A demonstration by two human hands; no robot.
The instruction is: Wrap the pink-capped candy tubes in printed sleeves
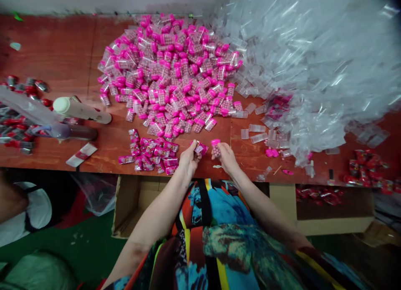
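Near the table's front edge my left hand [189, 158] is closed on a printed pink sleeve [201, 148]. A hand's width to the right, my right hand [228, 157] grips a small clear bottle with a pink cap [215, 148], full of pinkish beads, held upright. Sleeve and bottle are apart. Left of my left hand lies a small pile of bottles in printed pink wrappers [152, 153]. Beyond both hands spreads a large heap of unwrapped pink-capped bottles [175, 79], lying at all angles.
Clear empty plastic sleeves [300, 60] form a big mound at the right. A white-capped flask [81, 110] and red-capped items [15, 131] are at the left. Red packets [365, 169] lie far right. Open cardboard boxes [125, 206] stand below the table edge. A person's arm [11, 198] shows lower left.
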